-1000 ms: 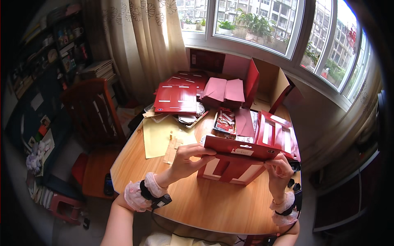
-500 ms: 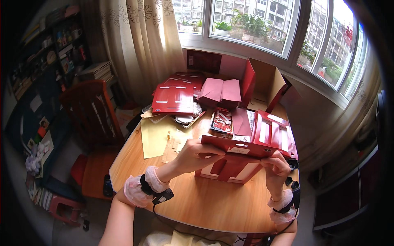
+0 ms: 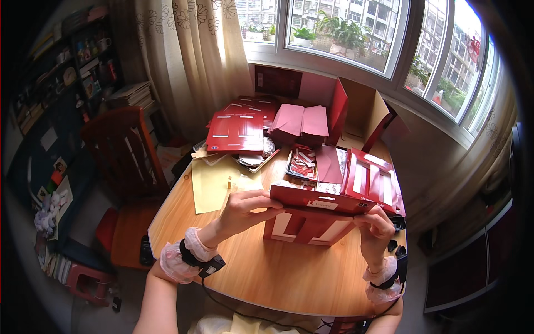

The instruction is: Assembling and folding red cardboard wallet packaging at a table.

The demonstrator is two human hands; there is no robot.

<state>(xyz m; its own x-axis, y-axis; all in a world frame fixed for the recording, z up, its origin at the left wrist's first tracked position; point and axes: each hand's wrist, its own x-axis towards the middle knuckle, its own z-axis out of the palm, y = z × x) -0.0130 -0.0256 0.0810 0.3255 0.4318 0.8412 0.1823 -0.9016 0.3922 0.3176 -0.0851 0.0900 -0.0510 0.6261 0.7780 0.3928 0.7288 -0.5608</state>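
A red cardboard box (image 3: 303, 224) with pale window strips on its front stands upright on the wooden table. Along its top runs a wide red flap with a hanging hole and a white label. My left hand (image 3: 245, 211) is closed at the flap's left end, thumb and fingers pinching the corner. At the opposite end my right hand (image 3: 376, 227) pinches the flap's right corner, fingers curled. The box's inside is hidden behind the flap.
Behind the box are a tray of small red-and-white packets (image 3: 303, 162), stacked red window boxes (image 3: 370, 177) and pink card stacks (image 3: 300, 121). Flat red cartons (image 3: 236, 133) lie back left, near a yellow sheet (image 3: 206, 186). An open carton (image 3: 356, 111) stands by the window.
My left hand has slid leftward along the flap to its left end. The right hand has hardly moved, and the box stays in place.
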